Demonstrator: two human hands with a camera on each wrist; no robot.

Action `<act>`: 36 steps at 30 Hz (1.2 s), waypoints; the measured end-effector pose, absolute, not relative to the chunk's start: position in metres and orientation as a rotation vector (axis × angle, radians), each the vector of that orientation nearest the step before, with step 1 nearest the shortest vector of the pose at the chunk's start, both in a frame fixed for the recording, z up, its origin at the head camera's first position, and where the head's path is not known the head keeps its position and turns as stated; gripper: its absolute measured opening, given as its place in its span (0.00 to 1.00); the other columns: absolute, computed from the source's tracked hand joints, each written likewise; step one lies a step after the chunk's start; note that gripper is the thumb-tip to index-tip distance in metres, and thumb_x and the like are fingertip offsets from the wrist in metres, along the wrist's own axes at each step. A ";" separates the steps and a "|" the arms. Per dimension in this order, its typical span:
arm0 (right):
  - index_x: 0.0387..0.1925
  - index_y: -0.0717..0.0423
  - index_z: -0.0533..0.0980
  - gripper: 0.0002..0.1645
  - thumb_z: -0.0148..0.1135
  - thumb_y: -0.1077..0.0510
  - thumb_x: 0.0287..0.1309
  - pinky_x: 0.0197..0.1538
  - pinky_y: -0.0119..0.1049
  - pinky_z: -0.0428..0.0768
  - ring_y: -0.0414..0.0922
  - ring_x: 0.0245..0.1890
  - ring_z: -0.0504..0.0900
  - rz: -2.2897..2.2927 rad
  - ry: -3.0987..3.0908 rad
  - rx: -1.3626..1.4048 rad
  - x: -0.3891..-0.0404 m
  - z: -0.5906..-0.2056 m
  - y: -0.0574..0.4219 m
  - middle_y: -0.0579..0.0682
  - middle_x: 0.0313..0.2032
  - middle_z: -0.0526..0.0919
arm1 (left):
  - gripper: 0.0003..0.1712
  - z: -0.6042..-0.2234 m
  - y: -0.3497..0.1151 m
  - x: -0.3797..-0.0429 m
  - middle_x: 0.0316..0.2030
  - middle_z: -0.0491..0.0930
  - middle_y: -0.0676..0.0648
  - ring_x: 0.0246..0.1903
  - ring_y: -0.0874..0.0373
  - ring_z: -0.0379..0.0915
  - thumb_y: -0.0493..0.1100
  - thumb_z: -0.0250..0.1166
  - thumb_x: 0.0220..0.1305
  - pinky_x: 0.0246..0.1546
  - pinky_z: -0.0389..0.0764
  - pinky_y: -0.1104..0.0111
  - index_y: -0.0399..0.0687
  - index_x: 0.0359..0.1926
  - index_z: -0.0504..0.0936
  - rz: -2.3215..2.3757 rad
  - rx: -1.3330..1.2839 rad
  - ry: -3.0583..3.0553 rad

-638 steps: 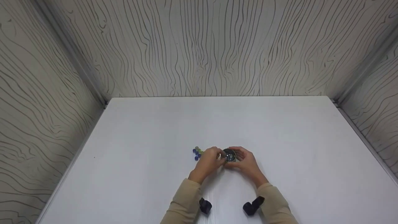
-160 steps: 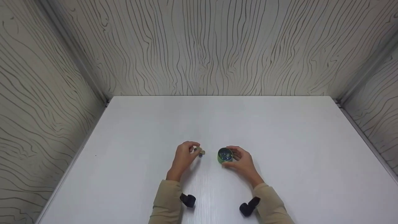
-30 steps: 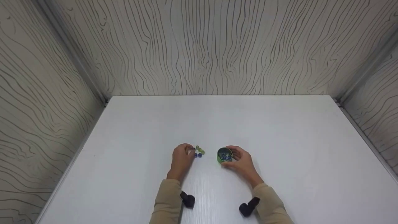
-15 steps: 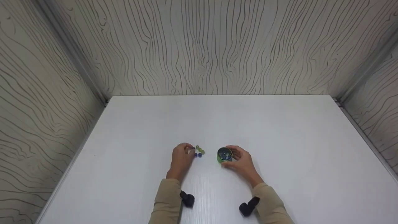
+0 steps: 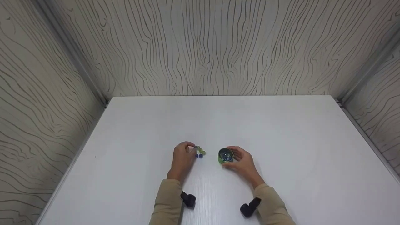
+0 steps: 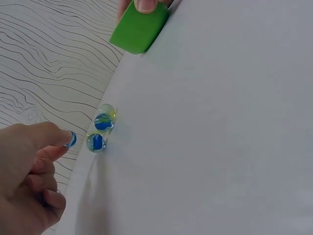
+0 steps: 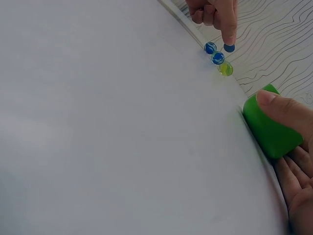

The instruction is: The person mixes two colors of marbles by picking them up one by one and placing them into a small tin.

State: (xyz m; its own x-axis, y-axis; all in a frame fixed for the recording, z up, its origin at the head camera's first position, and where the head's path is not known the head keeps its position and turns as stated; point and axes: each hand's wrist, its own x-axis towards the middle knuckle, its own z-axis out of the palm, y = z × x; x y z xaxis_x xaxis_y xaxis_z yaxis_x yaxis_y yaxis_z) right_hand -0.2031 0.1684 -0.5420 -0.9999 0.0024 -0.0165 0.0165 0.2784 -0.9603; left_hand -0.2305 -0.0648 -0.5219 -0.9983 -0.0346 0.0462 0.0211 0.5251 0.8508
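My left hand (image 5: 182, 161) pinches a blue marble (image 6: 72, 139) between thumb and index finger, just beside a small cluster of loose glass marbles. Among these are blue marbles (image 5: 201, 155) and yellow-green ones (image 5: 203, 153), lying on the white table. To their right stands a small round green cup (image 7: 269, 127), its top open. Glassy marbles show inside it in the head view, too small to tell apart. My right hand (image 5: 245, 161) grips the cup from the right side, thumb on the near side and fingers around the far side.
The white table (image 5: 150, 125) reaches back to a wood-grain patterned wall (image 5: 200, 47), with similar panels at both sides. Black wrist cameras (image 5: 249, 210) stick out from both beige sleeves (image 5: 167, 200).
Earlier, my left hand was at the cup; it has since moved left to the loose marbles. Over the last half second its fingertips rise slightly with a blue marble. My right hand keeps still.
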 end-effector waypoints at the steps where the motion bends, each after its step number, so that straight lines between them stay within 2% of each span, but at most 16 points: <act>1: 0.55 0.62 0.74 0.40 0.79 0.63 0.34 0.64 0.41 0.74 0.56 0.61 0.76 -1.877 2.504 0.020 -0.203 -0.542 0.168 0.60 0.56 0.79 | 0.09 -0.522 -0.065 -0.231 0.23 0.63 0.53 0.25 0.62 0.59 0.38 0.62 0.60 0.25 0.60 0.74 0.40 0.40 0.83 -1.493 -0.005 -2.685; 5: 0.55 0.61 0.74 0.40 0.79 0.63 0.35 0.64 0.41 0.73 0.55 0.62 0.76 -1.876 2.499 0.029 -0.203 -0.541 0.168 0.59 0.57 0.79 | 0.08 -0.521 -0.064 -0.230 0.23 0.63 0.52 0.26 0.62 0.59 0.36 0.64 0.59 0.27 0.60 0.75 0.38 0.40 0.83 -1.451 -0.050 -2.670; 8: 0.55 0.60 0.75 0.40 0.79 0.63 0.34 0.64 0.40 0.73 0.55 0.62 0.76 -1.881 2.498 0.035 -0.203 -0.542 0.168 0.59 0.56 0.79 | 0.08 -0.519 -0.063 -0.229 0.25 0.69 0.51 0.28 0.62 0.61 0.36 0.64 0.59 0.30 0.64 0.74 0.39 0.40 0.83 -1.439 -0.058 -2.660; 12: 0.54 0.61 0.75 0.40 0.80 0.64 0.33 0.63 0.40 0.74 0.56 0.60 0.77 -1.883 2.514 0.035 -0.202 -0.541 0.168 0.60 0.56 0.80 | 0.07 -0.516 -0.060 -0.227 0.33 0.80 0.46 0.33 0.60 0.68 0.37 0.65 0.60 0.39 0.74 0.70 0.40 0.39 0.84 -1.419 -0.073 -2.645; 16: 0.54 0.62 0.75 0.40 0.80 0.64 0.33 0.63 0.39 0.75 0.56 0.60 0.77 -1.882 2.515 0.039 -0.202 -0.541 0.168 0.60 0.56 0.80 | 0.06 -0.512 -0.058 -0.224 0.39 0.83 0.43 0.38 0.57 0.74 0.38 0.65 0.60 0.48 0.80 0.61 0.42 0.39 0.83 -1.419 -0.086 -2.641; 19: 0.54 0.61 0.75 0.40 0.80 0.64 0.33 0.63 0.38 0.74 0.55 0.61 0.77 -1.883 2.507 0.047 -0.203 -0.541 0.168 0.59 0.56 0.80 | 0.07 -0.510 -0.057 -0.222 0.36 0.82 0.42 0.37 0.57 0.73 0.38 0.65 0.60 0.44 0.79 0.62 0.41 0.39 0.83 -1.434 -0.106 -2.639; 26: 0.55 0.61 0.75 0.40 0.79 0.63 0.33 0.63 0.39 0.74 0.56 0.61 0.77 -1.863 2.518 0.041 -0.203 -0.542 0.168 0.60 0.56 0.80 | 0.06 -0.510 -0.053 -0.221 0.30 0.77 0.47 0.31 0.63 0.64 0.37 0.65 0.60 0.36 0.71 0.74 0.40 0.39 0.83 -1.413 -0.137 -2.634; 31: 0.55 0.60 0.75 0.40 0.79 0.64 0.33 0.64 0.40 0.74 0.55 0.62 0.76 -1.873 2.508 0.048 -0.203 -0.541 0.167 0.59 0.56 0.80 | 0.06 -0.509 -0.050 -0.220 0.24 0.71 0.48 0.27 0.63 0.61 0.35 0.64 0.59 0.31 0.66 0.76 0.38 0.37 0.84 -1.406 -0.204 -2.597; 36: 0.55 0.59 0.75 0.40 0.79 0.65 0.33 0.64 0.41 0.74 0.55 0.62 0.76 -1.865 2.518 0.049 -0.201 -0.539 0.167 0.59 0.56 0.80 | 0.06 -0.509 -0.046 -0.219 0.24 0.72 0.45 0.27 0.62 0.61 0.35 0.65 0.59 0.29 0.63 0.77 0.38 0.37 0.83 -1.405 -0.229 -2.614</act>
State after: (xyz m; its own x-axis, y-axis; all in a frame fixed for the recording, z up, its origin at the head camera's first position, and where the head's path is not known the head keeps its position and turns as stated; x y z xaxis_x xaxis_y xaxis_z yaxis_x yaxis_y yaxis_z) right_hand -0.2015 0.1670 -0.5394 -0.9995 0.0204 -0.0253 0.0302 0.2911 -0.9562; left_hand -0.2188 -0.0458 -0.5088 -0.9746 0.0567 0.2167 0.2120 0.5458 0.8106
